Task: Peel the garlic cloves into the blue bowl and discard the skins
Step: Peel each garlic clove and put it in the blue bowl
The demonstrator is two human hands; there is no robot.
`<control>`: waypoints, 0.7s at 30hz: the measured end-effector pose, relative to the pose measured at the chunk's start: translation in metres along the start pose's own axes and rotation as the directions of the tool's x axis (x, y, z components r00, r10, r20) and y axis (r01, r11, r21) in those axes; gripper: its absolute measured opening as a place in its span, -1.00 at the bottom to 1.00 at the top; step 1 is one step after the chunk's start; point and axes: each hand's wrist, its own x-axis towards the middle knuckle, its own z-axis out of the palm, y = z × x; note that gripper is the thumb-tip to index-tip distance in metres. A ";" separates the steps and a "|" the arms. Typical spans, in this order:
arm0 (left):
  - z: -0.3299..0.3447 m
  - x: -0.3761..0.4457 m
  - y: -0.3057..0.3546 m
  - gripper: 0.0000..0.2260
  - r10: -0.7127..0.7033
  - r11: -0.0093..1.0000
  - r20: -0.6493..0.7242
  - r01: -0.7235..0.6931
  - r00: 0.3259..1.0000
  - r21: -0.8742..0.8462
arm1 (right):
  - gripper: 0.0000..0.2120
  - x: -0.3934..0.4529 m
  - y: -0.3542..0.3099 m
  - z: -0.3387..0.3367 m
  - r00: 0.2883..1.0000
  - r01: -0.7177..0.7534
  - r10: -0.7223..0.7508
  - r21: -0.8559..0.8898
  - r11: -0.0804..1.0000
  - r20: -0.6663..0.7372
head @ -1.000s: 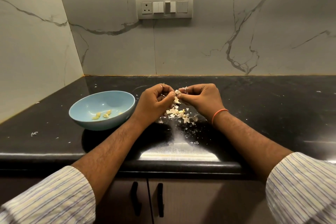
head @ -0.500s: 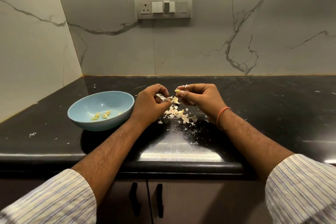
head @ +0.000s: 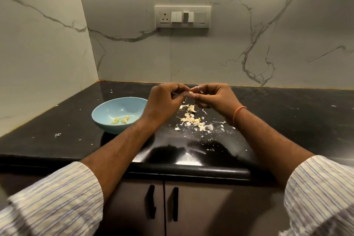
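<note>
A small garlic clove (head: 191,93) sits pinched in the curled fingertips of the right hand (head: 214,97), held above the black countertop (head: 287,120) at the centre of the view. The left hand (head: 162,101), at 9 o'clock of the clove, has its fingers curled with the tips meeting the clove; a shred of skin hangs between the two hands. Directly below, at 6 o'clock, a loose pile of garlic skins (head: 193,120) lies scattered on the countertop. The blue bowl (head: 107,113) stands at 8 o'clock of the clove, just beside the left wrist, with a few peeled cloves (head: 120,119) inside. An orange band (head: 238,114) circles the right wrist. A switch panel (head: 183,16) is on the marble wall at 12 o'clock.
</note>
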 end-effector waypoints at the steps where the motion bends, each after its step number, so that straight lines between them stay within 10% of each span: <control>1: -0.010 0.003 0.002 -0.85 -0.004 1.000 0.015 0.003 1.000 0.015 | -0.79 0.002 -0.004 0.006 1.000 0.009 -0.009 0.000 1.000 -0.010; 21: -0.145 -0.030 -0.024 -0.89 -0.210 0.901 0.176 0.121 0.962 0.417 | -0.83 0.018 -0.043 0.104 0.994 0.079 -0.026 -0.542 0.837 0.104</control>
